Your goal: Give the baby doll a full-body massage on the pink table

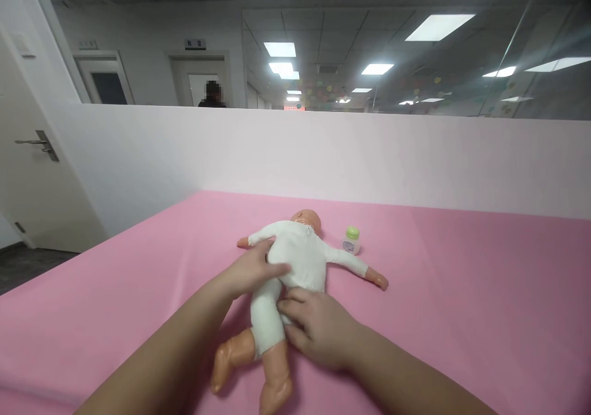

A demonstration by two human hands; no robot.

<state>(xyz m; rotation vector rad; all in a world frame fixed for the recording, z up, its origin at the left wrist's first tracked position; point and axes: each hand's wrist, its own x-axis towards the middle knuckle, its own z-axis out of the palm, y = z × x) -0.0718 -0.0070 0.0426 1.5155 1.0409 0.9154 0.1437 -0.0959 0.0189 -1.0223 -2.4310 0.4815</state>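
A baby doll (300, 258) with a white cloth body lies on the pink surface, arms spread, its bald head (308, 219) pointing away from me. Its plastic lower legs (277, 375) reach toward me. My left hand (253, 270) grips the doll's left-hand side at the waist, thumb across the white cloth and fingertips hidden behind the body. Lower down, my right hand (323, 326) has its bent fingers closed on the doll at the hip, between the legs and the torso. What lies under those fingers is partly hidden.
A small jar (351, 241) with a green lid stands beside the doll's head. The pink covering (462, 304) runs up to a low white wall (369, 156) with glass above it. At the left is a door (41, 175); a person (213, 95) is visible beyond the glass.
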